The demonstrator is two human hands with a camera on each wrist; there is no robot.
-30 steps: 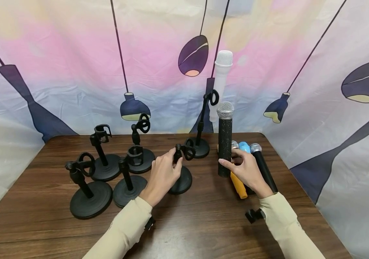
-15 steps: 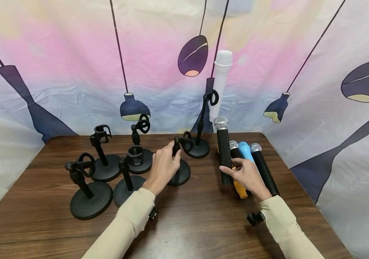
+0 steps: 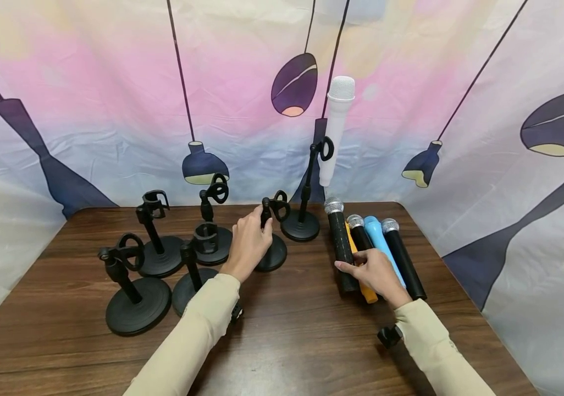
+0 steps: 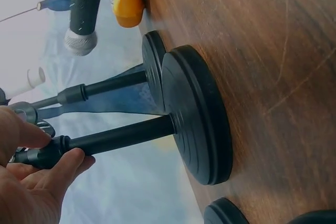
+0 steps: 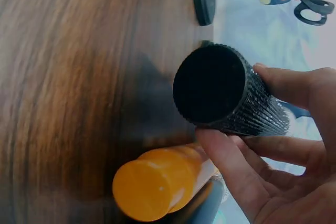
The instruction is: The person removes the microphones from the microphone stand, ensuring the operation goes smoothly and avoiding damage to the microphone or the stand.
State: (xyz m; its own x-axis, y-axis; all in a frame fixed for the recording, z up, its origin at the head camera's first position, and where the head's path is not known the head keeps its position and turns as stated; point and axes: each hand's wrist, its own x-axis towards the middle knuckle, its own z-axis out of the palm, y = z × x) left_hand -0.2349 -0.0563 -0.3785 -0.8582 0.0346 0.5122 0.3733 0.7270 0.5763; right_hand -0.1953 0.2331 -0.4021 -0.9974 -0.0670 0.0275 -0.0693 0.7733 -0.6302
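My left hand [image 3: 248,247] pinches the upper stem of a black microphone stand [image 4: 123,139] just below its ring clip [image 3: 279,206]; its round base [image 3: 272,256] is at the tabletop. With thumb and fingers, my right hand [image 3: 378,275] holds a black speckled microphone [image 3: 339,236] by its lower body. That microphone's silver head points away from me, and its dark butt end [image 5: 209,85] faces the right wrist camera. Close on its right lies an orange microphone [image 3: 367,291], partly covered. Behind, a white microphone [image 3: 335,137] leans in the clip of a taller stand [image 3: 307,187].
Right of the orange microphone lie a black one [image 3: 359,234], a light blue one [image 3: 381,239] and another black one [image 3: 404,261]. Several stands, including a front-left stand [image 3: 136,305], occupy the left side. A printed cloth [image 3: 128,137] hangs behind the wooden table [image 3: 302,352].
My right hand has lowered the speckled microphone, tilting its head away and to the left. My left hand has shifted its stand back and slightly left, nearer the taller stand.
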